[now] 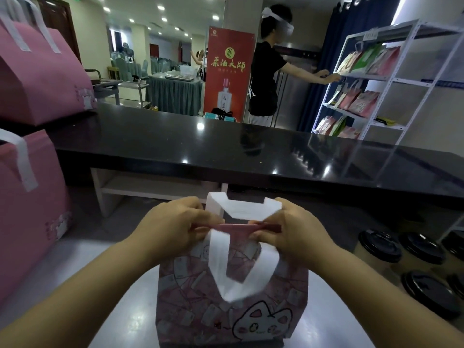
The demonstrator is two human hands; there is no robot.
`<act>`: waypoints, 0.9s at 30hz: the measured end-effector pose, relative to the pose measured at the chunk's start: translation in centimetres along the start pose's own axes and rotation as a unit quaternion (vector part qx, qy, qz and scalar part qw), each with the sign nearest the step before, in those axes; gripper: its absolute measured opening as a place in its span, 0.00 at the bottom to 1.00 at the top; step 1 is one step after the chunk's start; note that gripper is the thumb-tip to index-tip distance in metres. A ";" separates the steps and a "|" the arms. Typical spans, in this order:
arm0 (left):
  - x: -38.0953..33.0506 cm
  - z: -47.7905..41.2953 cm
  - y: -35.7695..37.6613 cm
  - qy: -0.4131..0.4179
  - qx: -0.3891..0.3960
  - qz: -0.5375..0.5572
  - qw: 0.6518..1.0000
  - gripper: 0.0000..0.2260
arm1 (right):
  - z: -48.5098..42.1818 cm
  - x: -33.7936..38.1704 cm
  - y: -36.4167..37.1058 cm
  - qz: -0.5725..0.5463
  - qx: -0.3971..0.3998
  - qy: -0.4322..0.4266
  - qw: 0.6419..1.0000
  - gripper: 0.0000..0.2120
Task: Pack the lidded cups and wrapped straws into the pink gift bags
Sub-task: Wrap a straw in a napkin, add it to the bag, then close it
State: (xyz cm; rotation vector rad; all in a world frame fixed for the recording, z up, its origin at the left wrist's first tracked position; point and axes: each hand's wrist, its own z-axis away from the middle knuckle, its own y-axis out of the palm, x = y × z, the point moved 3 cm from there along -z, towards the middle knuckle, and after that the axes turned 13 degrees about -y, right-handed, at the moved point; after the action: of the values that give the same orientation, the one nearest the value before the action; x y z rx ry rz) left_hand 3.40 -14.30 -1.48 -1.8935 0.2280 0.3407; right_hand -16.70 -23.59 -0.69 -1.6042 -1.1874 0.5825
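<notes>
Leftward, two more pink bags (pixel 30 209) stand one above the other at the edge of the grey table (pixel 75 272). Midway, the left grip (pixel 175 227) and right grip (pixel 296 232) both pinch the top rim of the pink gift bag (pixel 226 297), upright near the front edge. Black-lidded cups (pixel 379 247) cluster rightward, bare surface between. A black table (pixel 251 146) runs behind.

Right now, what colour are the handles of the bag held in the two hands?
White handles on the pink patterned bag, seen in the head view.
</notes>
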 end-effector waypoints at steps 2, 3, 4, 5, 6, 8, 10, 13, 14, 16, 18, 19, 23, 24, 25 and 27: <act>0.3 0.2 -0.2 -0.013 -0.009 0.022 1.000 0.10 | 0.7 -0.7 -0.4 -0.011 -0.008 0.023 1.000 0.10; 0.5 0.3 -0.2 -0.020 -0.012 0.031 0.999 0.10 | 1.0 -1.1 -0.7 -0.017 -0.016 0.035 0.999 0.09; 0.7 0.5 -0.4 -0.028 -0.014 0.044 0.999 0.09 | 1.4 -1.5 -1.1 -0.023 -0.022 0.048 0.998 0.07; 0.9 0.6 -0.5 -0.038 -0.013 0.063 0.997 0.07 | 1.7 -1.7 -1.3 -0.030 -0.023 0.061 0.997 0.05; 1.1 0.7 -0.6 -0.048 -0.011 0.085 0.995 0.06 | 2.0 -2.0 -1.5 -0.040 -0.018 0.072 0.996 0.03; 1.3 0.9 -0.9 -0.061 -0.011 0.108 0.992 0.05 | 2.5 -2.1 -1.5 -0.073 -0.004 0.083 0.994 0.05; 1.2 1.1 -1.1 -0.068 -0.024 0.107 0.992 0.05 | 2.9 -2.1 -1.4 -0.107 -0.002 0.087 0.990 0.09; 1.0 1.7 -1.3 -0.085 -0.031 0.099 0.991 0.07 | 3.6 -2.3 -1.4 -0.137 -0.003 0.099 0.986 0.08; 1.0 1.9 -1.3 -0.093 -0.029 0.099 0.990 0.07 | 3.7 -2.4 -1.4 -0.136 -0.001 0.103 0.985 0.07; 1.0 2.3 -1.5 -0.109 -0.023 0.100 0.989 0.07 | 3.9 -2.6 -1.4 -0.126 0.009 0.103 0.987 0.05; 1.0 2.9 -1.6 -0.129 -0.014 0.105 0.986 0.10 | 4.0 -2.5 -1.5 -0.127 0.021 0.095 0.987 0.05; 1.1 3.2 -1.7 -0.139 -0.012 0.112 0.984 0.13 | 4.0 -2.5 -1.5 -0.128 0.026 0.090 0.987 0.05; 1.1 4.8 -2.5 -0.177 -0.041 0.130 0.975 0.15 | 3.9 -2.9 -2.1 -0.159 0.032 0.077 0.984 0.10; 1.0 5.1 -2.6 -0.183 -0.050 0.122 0.974 0.13 | 3.9 -3.0 -2.2 -0.174 0.027 0.076 0.981 0.12; 0.9 5.4 -2.8 -0.184 -0.057 0.112 0.975 0.12 | 3.8 -3.2 -2.4 -0.186 0.023 0.074 0.980 0.12; 0.6 5.9 -3.3 -0.178 -0.071 0.093 0.977 0.11 | 3.5 -3.1 -2.5 -0.197 0.019 0.060 0.978 0.13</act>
State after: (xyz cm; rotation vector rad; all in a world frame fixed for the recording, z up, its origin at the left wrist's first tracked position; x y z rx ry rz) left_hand 4.27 -7.64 -0.64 -1.9157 0.1427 0.8326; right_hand -21.89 -24.85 -0.25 -1.3040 -1.3470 0.2469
